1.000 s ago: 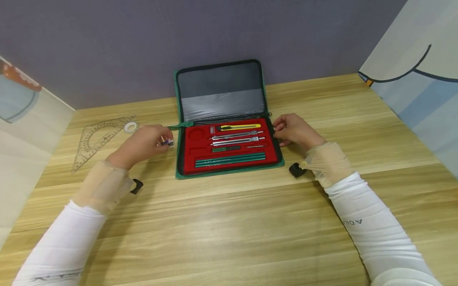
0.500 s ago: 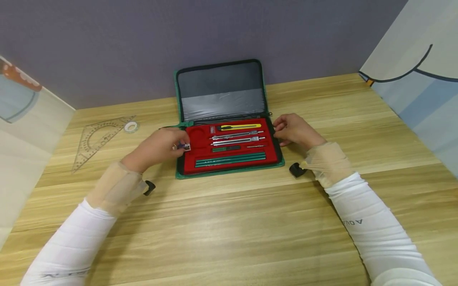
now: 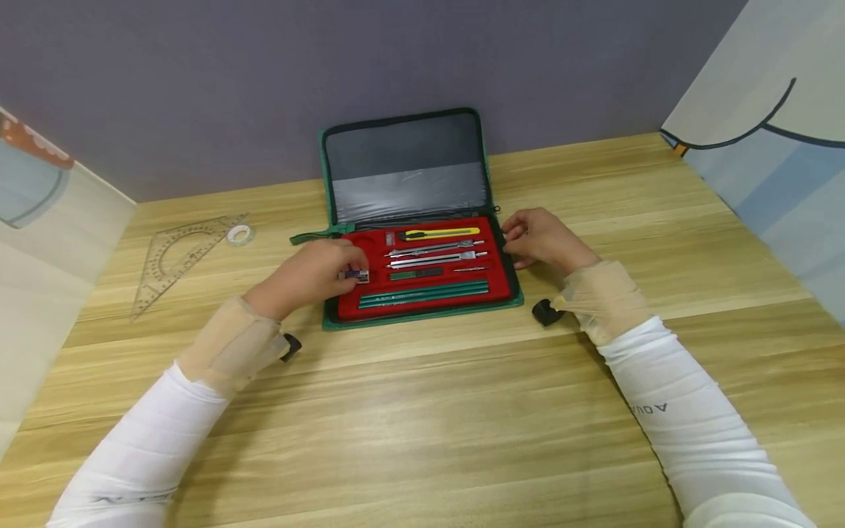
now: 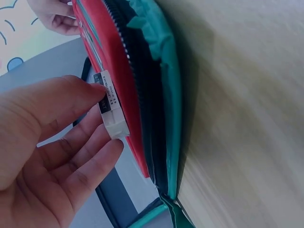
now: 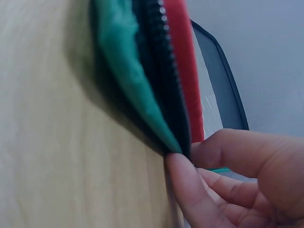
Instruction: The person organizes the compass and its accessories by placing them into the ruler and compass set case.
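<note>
A white eraser (image 4: 114,111) in a dark printed sleeve is pinched between the thumb and fingers of my left hand (image 3: 310,271). The hand hovers over the left part of the red tray (image 3: 353,304) inside an open green zip case (image 3: 422,317). In the tray lie a yellow utility knife (image 3: 441,234), two silver compasses (image 3: 432,259), several green pencils (image 3: 422,295) and a small green-and-black piece (image 3: 416,274). At the case's right side, my right hand (image 3: 544,240) pinches the zippered edge between thumb and forefinger, as the right wrist view shows.
A transparent set square (image 3: 181,257) with a protractor arc lies at the table's left, beside a roll of tape (image 3: 240,235). The case lid (image 3: 405,161) stands raised near the dark back wall (image 3: 422,59). A green strap (image 3: 306,237) sticks out to the left.
My left hand has carried the eraser rightward, from beside the case to over the tray's left part. My right hand has stayed at the case's right edge.
</note>
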Tool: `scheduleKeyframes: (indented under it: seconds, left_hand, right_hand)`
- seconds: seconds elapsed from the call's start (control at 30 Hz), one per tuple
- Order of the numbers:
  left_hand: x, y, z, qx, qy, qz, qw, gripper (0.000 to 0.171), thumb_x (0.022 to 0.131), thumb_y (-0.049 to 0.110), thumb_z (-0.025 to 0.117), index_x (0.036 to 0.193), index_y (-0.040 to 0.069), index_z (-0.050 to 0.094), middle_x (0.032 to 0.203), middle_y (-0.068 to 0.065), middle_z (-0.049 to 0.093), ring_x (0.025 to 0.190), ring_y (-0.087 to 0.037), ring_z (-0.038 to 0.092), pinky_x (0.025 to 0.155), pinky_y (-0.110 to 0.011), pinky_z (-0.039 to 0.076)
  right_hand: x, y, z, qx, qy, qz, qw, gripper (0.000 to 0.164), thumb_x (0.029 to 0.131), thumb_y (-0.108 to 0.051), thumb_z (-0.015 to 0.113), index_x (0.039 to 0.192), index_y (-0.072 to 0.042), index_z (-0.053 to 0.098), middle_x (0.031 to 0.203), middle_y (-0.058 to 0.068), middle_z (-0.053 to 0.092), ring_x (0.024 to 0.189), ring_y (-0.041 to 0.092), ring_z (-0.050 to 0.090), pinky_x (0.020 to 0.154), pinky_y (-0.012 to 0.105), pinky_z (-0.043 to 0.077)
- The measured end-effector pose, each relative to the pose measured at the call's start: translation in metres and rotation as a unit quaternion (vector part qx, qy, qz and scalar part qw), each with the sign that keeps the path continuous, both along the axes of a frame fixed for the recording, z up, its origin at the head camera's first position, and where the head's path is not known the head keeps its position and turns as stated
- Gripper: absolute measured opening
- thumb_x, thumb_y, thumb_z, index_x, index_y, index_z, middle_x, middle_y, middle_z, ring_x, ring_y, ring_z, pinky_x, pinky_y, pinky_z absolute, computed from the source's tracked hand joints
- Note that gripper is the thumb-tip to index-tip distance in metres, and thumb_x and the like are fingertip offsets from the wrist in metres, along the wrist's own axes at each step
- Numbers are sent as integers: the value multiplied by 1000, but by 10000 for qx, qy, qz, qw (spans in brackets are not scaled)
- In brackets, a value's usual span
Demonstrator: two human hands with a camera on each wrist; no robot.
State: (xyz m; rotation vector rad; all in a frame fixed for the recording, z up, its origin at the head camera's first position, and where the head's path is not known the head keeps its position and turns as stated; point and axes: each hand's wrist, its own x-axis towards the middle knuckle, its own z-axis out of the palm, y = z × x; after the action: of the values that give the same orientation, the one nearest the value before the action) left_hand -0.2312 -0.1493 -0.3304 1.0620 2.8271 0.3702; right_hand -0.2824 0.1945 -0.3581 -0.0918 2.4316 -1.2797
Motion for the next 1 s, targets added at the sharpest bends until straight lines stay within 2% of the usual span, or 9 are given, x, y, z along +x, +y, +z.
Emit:
scheduleKeyframes:
  seconds: [0.67, 1.0]
  left_hand:
    - [-2, 13, -3, -1, -48, -132, 9999, 17, 81, 3, 70, 98, 3, 68, 96, -9, 67, 86, -22, 61, 78, -38, 51]
    - [-2, 12, -6, 116, -87, -99, 9998, 16, 82, 3, 68, 98, 3, 68, 97, -9, 66, 82, -20, 60, 74, -36, 51]
  right_hand:
    - [-1, 0, -1, -17, 11, -24, 10000, 37, 87, 2, 57, 121, 10, 45, 101, 18, 48, 69, 16, 56, 59, 29, 56]
    - [-1, 0, -2, -73, 25, -45, 10000, 36, 87, 4, 57, 120, 11, 45, 101, 18, 47, 68, 15, 56, 59, 30, 56]
